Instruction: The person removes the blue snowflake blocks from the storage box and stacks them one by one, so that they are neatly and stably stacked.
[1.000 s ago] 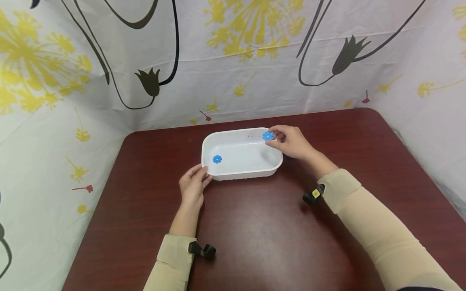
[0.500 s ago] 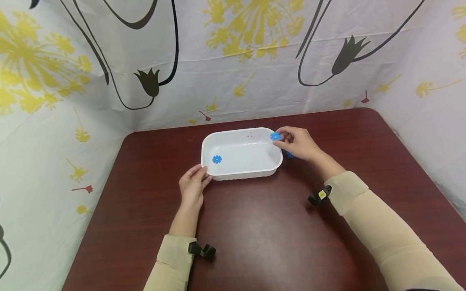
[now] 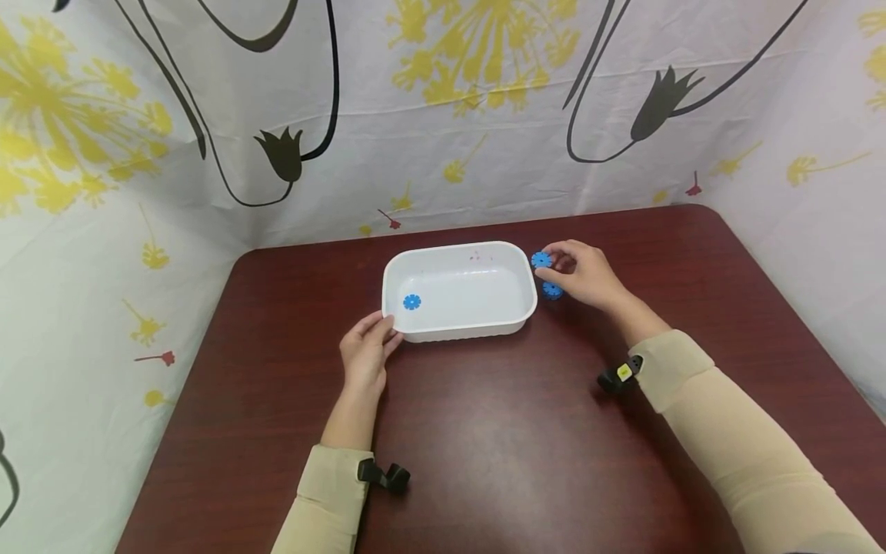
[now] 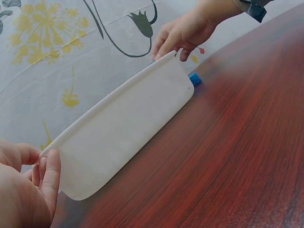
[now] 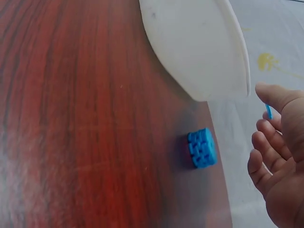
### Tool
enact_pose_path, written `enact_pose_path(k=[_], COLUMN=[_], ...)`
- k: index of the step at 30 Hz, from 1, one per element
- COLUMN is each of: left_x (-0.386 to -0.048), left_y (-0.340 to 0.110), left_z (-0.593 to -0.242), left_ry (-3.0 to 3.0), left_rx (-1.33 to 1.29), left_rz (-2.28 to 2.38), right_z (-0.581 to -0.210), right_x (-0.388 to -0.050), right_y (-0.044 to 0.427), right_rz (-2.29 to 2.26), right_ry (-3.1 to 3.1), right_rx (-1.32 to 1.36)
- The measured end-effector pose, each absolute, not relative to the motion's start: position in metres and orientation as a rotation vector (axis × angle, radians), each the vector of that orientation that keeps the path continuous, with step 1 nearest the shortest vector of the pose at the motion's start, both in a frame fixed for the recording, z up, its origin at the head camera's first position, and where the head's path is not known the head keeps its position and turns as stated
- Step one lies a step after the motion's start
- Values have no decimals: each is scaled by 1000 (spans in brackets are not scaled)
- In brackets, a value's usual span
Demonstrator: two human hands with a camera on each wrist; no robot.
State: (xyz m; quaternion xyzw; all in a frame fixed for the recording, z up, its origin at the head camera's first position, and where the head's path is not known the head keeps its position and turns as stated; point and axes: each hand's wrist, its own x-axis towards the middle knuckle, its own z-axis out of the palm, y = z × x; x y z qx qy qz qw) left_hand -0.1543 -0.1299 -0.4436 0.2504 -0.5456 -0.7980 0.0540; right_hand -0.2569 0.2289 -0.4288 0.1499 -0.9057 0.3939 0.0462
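Observation:
My left hand (image 3: pixel 364 355) grips the front left corner of a white plastic tray (image 3: pixel 471 333), thumb at the rim and fingers on the outer wall. On the tray floor, to the left, lies a blue notched snowflake disc (image 3: pixel 411 302). A second blue snowflake disc (image 3: pixel 541 260) is pinched between thumb and fingers of my right hand (image 3: pixel 588 273), just outside the tray's right end. Below that hand, a short stack of blue snowflake discs (image 5: pixel 202 148) stands on the table beside the tray. In the right wrist view the pinched disc shows only as a thin edge.
The dark red wooden table (image 3: pixel 443 431) reaches to a patterned white cloth (image 3: pixel 484 177) behind and at both sides. A black strap device sits on each wrist.
My right hand has moved right with its snowflake disc, from over the tray to beyond its right end. This uncovers the disc stack on the table. The left hand stays at the tray corner.

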Motion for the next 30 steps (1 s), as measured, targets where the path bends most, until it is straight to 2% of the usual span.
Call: enact_pose_path(k=[30], left_x=[-154], left_y=[-131], left_z=[-444], left_ry=[-1652], left_rx=[756], left_rz=[-2437], right_z=[-461], right_x=[-249], right_y=[255], right_rz=[1110], right_ry=[-2875], right_rx=[531])
